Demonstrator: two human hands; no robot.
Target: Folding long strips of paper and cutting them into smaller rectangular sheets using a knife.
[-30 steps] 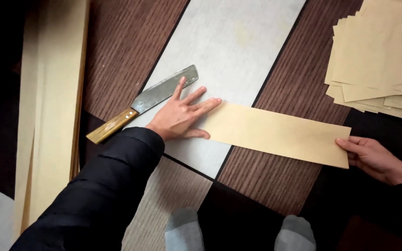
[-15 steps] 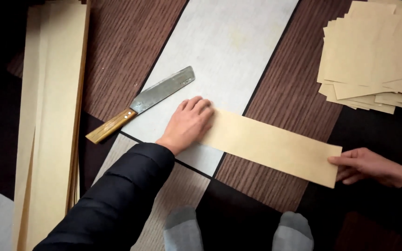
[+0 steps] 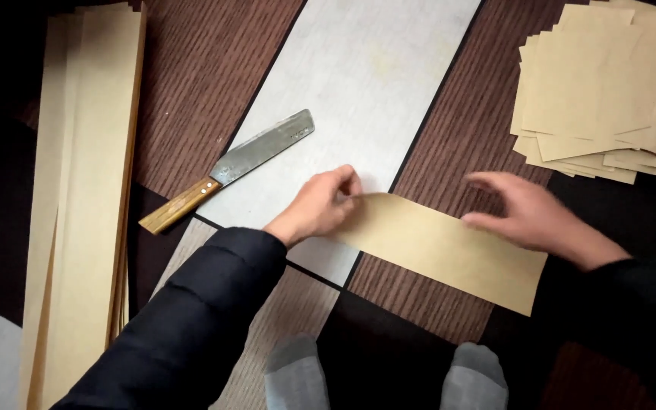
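Paper strip point(image 3: 442, 250), long and tan, lies slantwise across the floor, its upper left end on a pale grey panel point(image 3: 366, 83) and its lower right end over dark wood-grain flooring point(image 3: 465, 129). At the upper left end the left hand point(image 3: 319, 205) is curled, fingers bent in and pinching the strip's corner. The right hand point(image 3: 529, 216) hovers over the strip's middle and right part with fingers spread and loosely extended, blurred in motion; whether it touches the paper cannot be told, and it grips nothing. Both arms wear dark sleeves point(image 3: 191, 319). Just up and left of the left hand, a cleaver point(image 3: 237, 167) with a wooden handle and flat steel blade rests on the grey panel, apart from the hand, its handle reaching over the panel's edge. Well apart at upper right sits a loose pile of cut tan sheets point(image 3: 609, 91), fanned unevenly. Along the left edge lies a stack of long tan strips point(image 3: 85, 190), running top to bottom. At the bottom, two feet in grey socks point(image 3: 389, 380) point toward the strip.
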